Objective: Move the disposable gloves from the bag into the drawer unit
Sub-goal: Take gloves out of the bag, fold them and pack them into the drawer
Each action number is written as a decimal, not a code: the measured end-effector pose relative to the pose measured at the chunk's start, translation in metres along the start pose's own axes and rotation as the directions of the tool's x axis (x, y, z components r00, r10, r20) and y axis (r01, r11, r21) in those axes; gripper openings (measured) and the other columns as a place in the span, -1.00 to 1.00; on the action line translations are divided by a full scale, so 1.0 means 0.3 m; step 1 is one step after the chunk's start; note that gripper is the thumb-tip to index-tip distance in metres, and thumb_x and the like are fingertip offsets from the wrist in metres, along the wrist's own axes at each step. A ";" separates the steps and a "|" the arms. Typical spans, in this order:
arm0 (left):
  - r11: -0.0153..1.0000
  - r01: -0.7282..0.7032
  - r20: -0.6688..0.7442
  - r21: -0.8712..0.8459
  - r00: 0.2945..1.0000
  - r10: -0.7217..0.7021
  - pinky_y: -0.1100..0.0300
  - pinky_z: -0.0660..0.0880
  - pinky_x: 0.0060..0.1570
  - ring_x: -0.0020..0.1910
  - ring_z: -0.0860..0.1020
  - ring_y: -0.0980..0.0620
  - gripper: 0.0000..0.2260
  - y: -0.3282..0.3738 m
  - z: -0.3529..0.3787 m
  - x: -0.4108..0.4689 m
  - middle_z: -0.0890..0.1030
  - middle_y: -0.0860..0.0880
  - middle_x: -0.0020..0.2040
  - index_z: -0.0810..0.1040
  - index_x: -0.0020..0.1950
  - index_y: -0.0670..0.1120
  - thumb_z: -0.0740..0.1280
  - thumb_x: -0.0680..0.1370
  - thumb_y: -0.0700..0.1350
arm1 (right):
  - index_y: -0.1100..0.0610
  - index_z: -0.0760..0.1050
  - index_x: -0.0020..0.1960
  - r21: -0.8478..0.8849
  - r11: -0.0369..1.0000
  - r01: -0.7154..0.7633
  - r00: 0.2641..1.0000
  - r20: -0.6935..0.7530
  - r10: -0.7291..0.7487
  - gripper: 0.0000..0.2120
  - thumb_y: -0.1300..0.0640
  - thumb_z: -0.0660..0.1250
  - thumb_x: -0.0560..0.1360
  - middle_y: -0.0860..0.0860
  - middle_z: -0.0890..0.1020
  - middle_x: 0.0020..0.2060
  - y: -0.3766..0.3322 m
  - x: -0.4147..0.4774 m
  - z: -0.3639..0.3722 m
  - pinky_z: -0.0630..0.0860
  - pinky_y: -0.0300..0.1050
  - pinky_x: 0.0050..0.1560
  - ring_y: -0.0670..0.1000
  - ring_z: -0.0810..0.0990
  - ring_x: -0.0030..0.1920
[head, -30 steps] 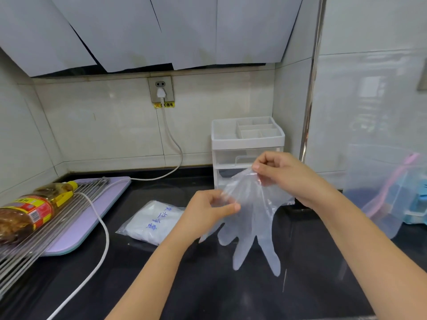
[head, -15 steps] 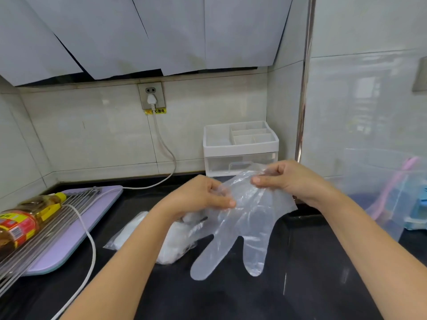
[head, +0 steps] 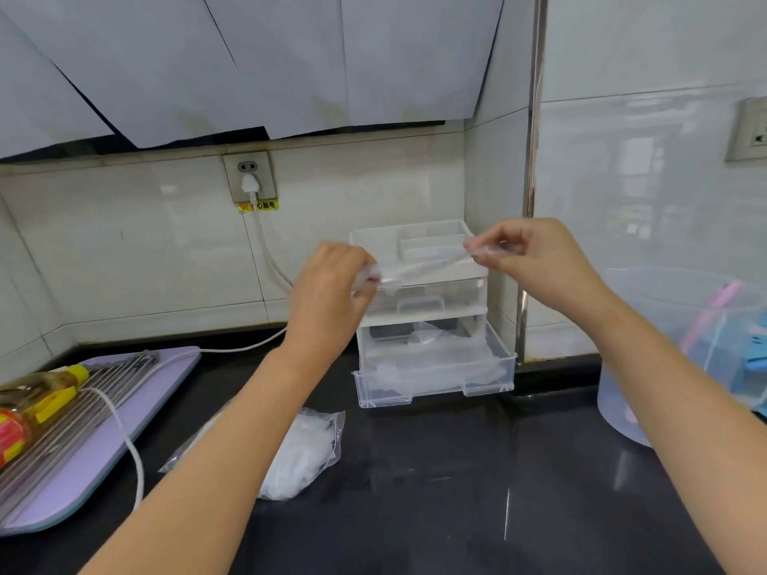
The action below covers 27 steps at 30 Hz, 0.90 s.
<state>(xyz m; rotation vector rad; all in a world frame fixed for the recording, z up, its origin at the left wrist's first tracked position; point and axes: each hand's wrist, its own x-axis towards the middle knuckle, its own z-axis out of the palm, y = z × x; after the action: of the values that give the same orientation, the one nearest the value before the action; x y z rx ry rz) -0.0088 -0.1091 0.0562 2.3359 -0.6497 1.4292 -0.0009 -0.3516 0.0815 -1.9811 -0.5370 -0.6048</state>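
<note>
A clear disposable glove (head: 423, 265) is stretched flat between my hands, in front of the white drawer unit (head: 419, 238). My left hand (head: 328, 296) pinches its left end and my right hand (head: 535, 259) pinches its right end. The unit's lower clear drawer (head: 436, 388) is pulled open and holds crumpled clear gloves. The upper drawer with its handle (head: 419, 302) is closed. The plastic bag of gloves (head: 303, 454) lies on the black counter under my left forearm.
A purple board (head: 124, 412) with a metal rack, an oil bottle (head: 29, 408) and a white cord (head: 124, 441) lie at the left. A clear plastic container (head: 647, 367) with pink and blue items stands at the right. A wall socket (head: 249, 176) is behind.
Both hands rose and moved apart, pulling the hanging glove into a taut horizontal strip in front of the drawer unit. The view shifted, showing the open lower drawer.
</note>
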 end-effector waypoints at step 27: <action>0.968 0.200 0.871 0.149 0.437 -0.224 -0.03 0.51 0.10 0.05 0.56 -0.15 -0.81 -0.043 0.322 -0.042 0.61 -0.16 0.04 0.60 0.04 -0.23 0.24 0.51 -0.25 | 0.10 0.65 0.01 -0.239 0.936 -0.259 0.921 0.230 0.314 -0.70 0.35 0.18 0.52 -0.03 0.66 0.02 0.068 -0.004 0.161 0.49 -0.21 0.14 -0.07 0.59 0.05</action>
<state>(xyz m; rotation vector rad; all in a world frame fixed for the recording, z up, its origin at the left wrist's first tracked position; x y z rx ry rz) 0.0653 -0.1434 0.0015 2.9502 -0.5061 -0.0454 0.0194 -0.3179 0.0471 -2.3007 -0.3397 -0.2166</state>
